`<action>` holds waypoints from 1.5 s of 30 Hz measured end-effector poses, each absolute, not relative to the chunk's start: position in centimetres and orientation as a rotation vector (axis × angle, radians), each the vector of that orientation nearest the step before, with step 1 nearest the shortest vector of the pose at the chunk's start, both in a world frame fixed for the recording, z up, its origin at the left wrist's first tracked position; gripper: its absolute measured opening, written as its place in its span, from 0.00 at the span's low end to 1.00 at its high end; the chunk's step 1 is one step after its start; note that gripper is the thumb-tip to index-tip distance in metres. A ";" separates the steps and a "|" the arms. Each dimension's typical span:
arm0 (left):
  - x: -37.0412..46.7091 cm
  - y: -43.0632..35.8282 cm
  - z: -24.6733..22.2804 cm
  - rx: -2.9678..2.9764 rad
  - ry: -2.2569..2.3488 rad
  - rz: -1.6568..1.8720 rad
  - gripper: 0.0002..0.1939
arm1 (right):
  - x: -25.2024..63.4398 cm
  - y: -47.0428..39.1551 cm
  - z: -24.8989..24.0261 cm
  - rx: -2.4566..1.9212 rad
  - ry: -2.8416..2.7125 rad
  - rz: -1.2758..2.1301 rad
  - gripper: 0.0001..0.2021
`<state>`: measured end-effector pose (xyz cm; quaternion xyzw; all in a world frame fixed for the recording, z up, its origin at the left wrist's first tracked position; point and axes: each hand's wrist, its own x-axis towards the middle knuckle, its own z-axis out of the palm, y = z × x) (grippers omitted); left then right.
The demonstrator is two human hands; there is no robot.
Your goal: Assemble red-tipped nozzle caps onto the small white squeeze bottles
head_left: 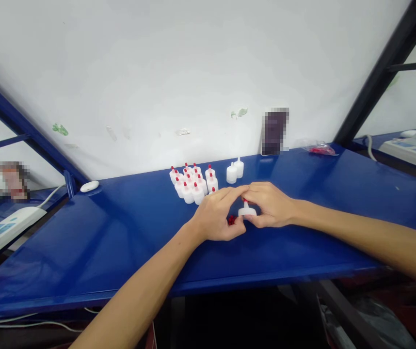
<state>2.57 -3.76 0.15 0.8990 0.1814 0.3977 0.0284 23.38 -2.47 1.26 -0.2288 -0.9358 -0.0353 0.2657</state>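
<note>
A small white bottle (247,212) with a red tip is held between my two hands, over the blue table. My left hand (219,213) has its thumb at the bottle's left side and its fingers arched over the top. My right hand (270,206) grips the bottle from the right, with its fingertips at the red tip. Partly behind my left hand lie small red caps (232,220). Several white bottles with red tips (188,186) stand in a group beyond my left hand. Two white bottles without red tips (232,173) stand behind my hands.
The blue table (120,232) meets a white wall. A phone-like dark object (275,132), pixelated, leans on the wall. A plastic bag with red contents (320,149) lies at the back right. A white oval object (89,186) rests at the back left edge.
</note>
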 end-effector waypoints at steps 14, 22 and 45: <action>3.1 -3.9 0.2 2.845 0.515 1.124 0.30 | 23.4 -2.6 0.8 -0.683 -2.490 -0.033 0.19; 3.0 -3.4 0.0 2.984 0.450 1.133 0.31 | 23.2 -3.0 0.7 -0.649 -2.398 0.025 0.20; 1.4 -2.5 -0.3 2.997 0.759 1.094 0.29 | 22.9 -2.6 1.2 -0.890 -2.411 0.288 0.22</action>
